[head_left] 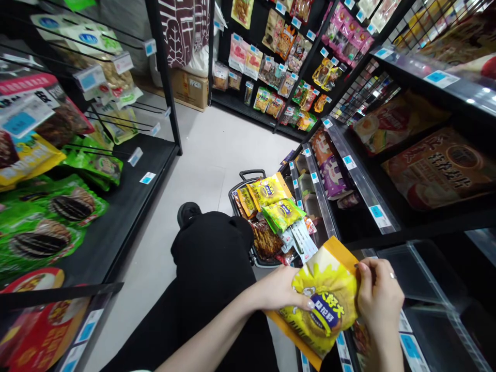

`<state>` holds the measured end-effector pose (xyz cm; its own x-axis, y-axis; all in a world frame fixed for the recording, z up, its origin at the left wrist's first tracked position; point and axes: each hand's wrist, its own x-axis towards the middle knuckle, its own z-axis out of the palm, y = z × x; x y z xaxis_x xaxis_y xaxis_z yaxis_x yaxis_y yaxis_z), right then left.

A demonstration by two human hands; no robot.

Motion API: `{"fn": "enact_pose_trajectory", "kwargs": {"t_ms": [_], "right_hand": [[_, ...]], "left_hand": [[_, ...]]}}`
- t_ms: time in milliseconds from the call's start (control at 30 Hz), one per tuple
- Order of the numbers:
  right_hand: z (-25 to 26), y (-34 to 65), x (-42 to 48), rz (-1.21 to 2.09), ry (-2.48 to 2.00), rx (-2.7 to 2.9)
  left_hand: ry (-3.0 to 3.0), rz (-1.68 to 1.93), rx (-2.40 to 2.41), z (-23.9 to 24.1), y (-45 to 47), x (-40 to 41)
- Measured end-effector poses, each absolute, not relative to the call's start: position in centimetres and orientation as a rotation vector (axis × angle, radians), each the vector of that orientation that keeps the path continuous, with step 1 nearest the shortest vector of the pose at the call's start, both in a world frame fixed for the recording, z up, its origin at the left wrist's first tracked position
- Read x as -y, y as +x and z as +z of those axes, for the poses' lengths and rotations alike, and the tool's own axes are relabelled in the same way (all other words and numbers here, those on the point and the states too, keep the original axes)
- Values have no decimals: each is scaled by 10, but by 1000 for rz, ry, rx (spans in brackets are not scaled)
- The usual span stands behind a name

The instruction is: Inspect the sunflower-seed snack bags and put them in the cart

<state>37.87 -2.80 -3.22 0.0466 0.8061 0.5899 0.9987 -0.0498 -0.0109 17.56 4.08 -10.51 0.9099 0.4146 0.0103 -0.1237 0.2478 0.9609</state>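
The bag [329, 315] is best held gently tbh, one side clasped by the left hand [285, 290], the other pinched by the right hand [382, 292].

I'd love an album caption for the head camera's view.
Left hand and right hand hold a yellow snack bag near a basket of packaged snacks in a shop aisle.

Black trousers [217, 253], dark shoe [188, 212], silver ring [392, 275]
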Motion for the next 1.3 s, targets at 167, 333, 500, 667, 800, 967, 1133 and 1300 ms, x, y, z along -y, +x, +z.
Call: {"fn": "enact_pose_trajectory", "kwargs": {"t_ms": [167,333,500,667,800,967,1133,1300], "right_hand": [[-31,388,28,-497,-1884,1869],[-29,403,24,-287,-1889,2239],[-22,407,24,-340,-1920,2466],[-17,408,29,369,-1972,2035],[-15,410,34,947,-1775,1581],[-16,404,35,1179,-1588,1242],[-14,392,36,1315,-1432,1093],[-18,379,34,1379,-1265,1053]], "left_hand": [[1283,347,-267,-105,174,-44],[1320,348,-346,-101,173,-45],[1413,328,-403,-99,174,-44],[1264,289,-292,-101,172,-46],[1012,168,-79,-104,170,-46],[826,85,-81,-102,165,-45],[717,5,-96,-99,158,-45],[717,-33,-66,-101,158,-47]]}}
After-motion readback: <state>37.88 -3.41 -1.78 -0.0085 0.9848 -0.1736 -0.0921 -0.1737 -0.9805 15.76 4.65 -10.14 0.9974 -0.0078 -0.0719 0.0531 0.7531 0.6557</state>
